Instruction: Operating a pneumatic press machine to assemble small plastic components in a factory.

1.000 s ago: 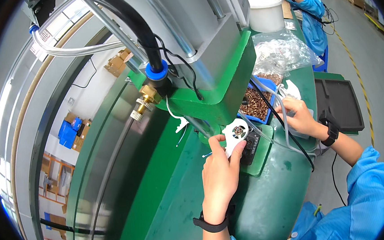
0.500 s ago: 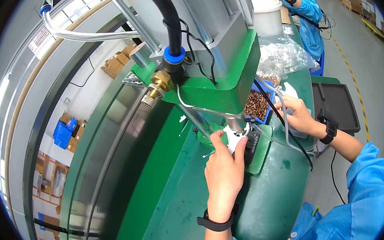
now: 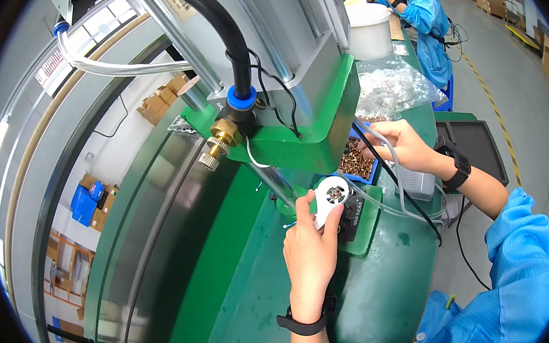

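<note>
1. Under the green press head [image 3: 297,137], the left hand [image 3: 311,252] pinched a white round part [image 3: 332,196] on the black fixture [image 3: 350,212]; fingers so near the ram risked being caught, I judged.
2. The right hand [image 3: 401,145] curled, fingers closed, over the blue tray of brass pieces [image 3: 354,162]; what it gripped I could not tell.
3. Clear tubing and a black cable [image 3: 394,181] crossed the space between the hands and could have snagged a wrist.
4. A plastic bag [image 3: 393,85] and white bucket [image 3: 370,32] stood behind.

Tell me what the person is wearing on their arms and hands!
Both hands are bare, with no gloves. The left hand has a black band around its wrist. The right hand has a black wrist strap too. A bright blue cloth sleeve covers the right upper arm, leaving that forearm bare.
</note>
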Available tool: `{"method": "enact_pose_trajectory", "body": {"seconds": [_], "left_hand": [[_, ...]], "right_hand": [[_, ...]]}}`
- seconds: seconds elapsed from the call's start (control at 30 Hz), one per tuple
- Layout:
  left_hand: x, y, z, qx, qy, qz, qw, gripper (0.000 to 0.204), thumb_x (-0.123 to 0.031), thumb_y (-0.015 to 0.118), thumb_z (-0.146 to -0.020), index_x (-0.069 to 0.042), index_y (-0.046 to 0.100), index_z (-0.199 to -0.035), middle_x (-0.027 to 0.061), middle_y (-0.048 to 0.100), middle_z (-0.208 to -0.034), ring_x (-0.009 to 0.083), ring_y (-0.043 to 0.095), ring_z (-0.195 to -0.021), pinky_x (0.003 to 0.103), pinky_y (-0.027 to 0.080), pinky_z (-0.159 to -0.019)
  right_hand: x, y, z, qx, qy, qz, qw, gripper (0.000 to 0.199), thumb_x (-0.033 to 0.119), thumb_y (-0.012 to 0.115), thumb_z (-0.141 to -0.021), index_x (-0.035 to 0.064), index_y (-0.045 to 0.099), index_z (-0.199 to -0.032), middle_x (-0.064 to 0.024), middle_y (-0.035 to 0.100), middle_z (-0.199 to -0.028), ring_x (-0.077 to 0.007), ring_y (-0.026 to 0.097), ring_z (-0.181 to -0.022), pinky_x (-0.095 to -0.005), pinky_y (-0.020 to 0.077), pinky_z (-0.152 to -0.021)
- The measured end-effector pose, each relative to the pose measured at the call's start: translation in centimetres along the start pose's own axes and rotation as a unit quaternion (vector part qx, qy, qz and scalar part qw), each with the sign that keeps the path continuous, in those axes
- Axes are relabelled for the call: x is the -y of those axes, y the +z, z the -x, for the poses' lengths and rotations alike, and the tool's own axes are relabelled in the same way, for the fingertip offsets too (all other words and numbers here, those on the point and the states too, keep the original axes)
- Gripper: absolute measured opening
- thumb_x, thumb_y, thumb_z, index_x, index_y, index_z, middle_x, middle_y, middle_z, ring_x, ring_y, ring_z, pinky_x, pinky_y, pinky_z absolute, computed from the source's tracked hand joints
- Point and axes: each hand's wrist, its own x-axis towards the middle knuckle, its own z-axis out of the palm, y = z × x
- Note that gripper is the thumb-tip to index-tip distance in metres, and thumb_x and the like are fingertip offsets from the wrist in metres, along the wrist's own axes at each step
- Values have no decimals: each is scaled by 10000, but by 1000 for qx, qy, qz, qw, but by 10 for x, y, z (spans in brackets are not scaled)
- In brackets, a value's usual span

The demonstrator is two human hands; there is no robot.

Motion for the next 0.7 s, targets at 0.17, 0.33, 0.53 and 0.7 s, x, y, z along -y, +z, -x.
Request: {"method": "enact_pose_trajectory", "body": {"seconds": [0.17,0.33,0.53,0.7], "left_hand": [[0,0,0,5,2,4,1000,448,-352,570,-830,-52,464,-1146,155,622,-658,325,622,-653,393,468,-605],[-2,-1,0,16,-16,4,1000,452,-359,559,-836,-48,457,-1149,152,623,-662,318,624,-663,390,467,-602],[-1,-1,0,13,-8,10,1000,446,-352,560,-836,-51,448,-1146,146,625,-678,320,622,-657,388,465,-593],[-1,-1,0,13,-7,11,1000,443,-348,560,-836,-52,449,-1146,152,623,-681,322,621,-660,390,466,-593]], "right_hand": [[20,18,-13,135,9,50,990,192,135,661,-776,-10,626,-897,-51,622,-797,-89,553,-745,-237,445,-679],[19,31,-25,213,17,34,976,184,197,669,-759,35,665,-845,-28,604,-736,-84,502,-657,-231,363,-560],[8,34,-31,261,-7,47,964,172,129,669,-769,0,672,-882,-76,666,-831,-93,587,-720,-210,439,-623],[7,31,-31,274,-5,86,958,208,171,668,-763,39,674,-923,-52,579,-729,-104,517,-671,-237,382,-577]]}}
